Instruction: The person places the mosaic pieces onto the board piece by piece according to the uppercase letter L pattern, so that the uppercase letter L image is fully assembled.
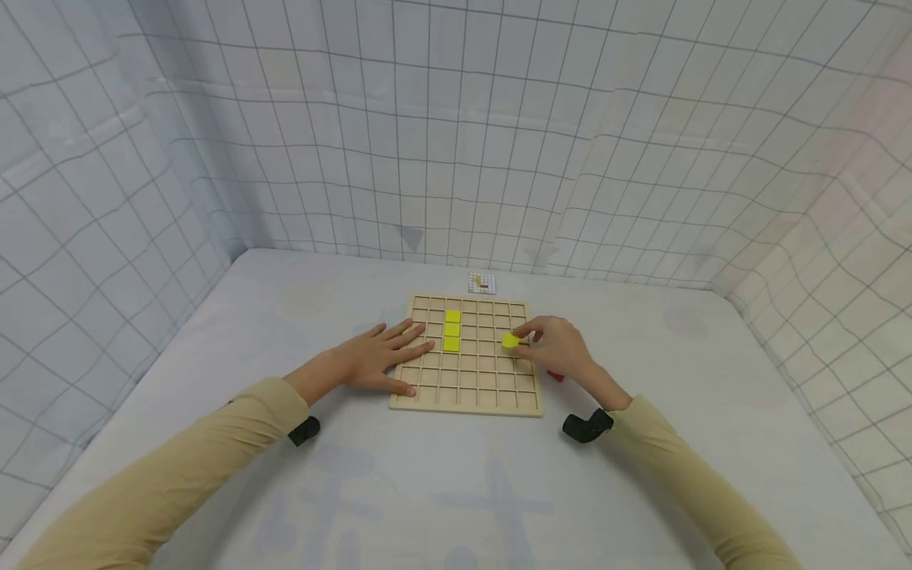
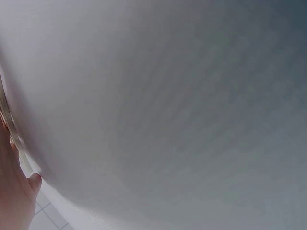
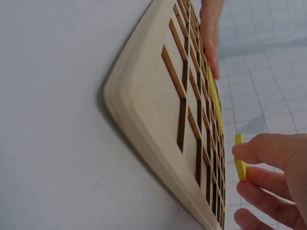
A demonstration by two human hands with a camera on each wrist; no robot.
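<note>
A wooden grid board [image 1: 466, 400] lies flat on the table, its square cells divided by thin ridges. Three yellow square tiles [image 1: 452, 330] fill a short column left of its middle. My left hand [image 1: 381, 356] rests with spread, straight fingers on the board's left side. Between thumb and fingertips, my right hand [image 1: 559, 348] pinches another yellow tile [image 1: 509, 340] over the board's right side. That tile [image 3: 240, 158] is held on edge, apart from the board, in the right wrist view. A red piece [image 1: 555, 375], partly hidden by the right hand, lies beside the board's right edge.
Behind the board lies a small printed card [image 1: 482, 283] showing a grid with coloured squares. Black curved devices are at both wrists, one at the right wrist [image 1: 587, 426]. White cloth with a dark grid pattern [image 1: 456, 142] hangs behind and along both sides.
</note>
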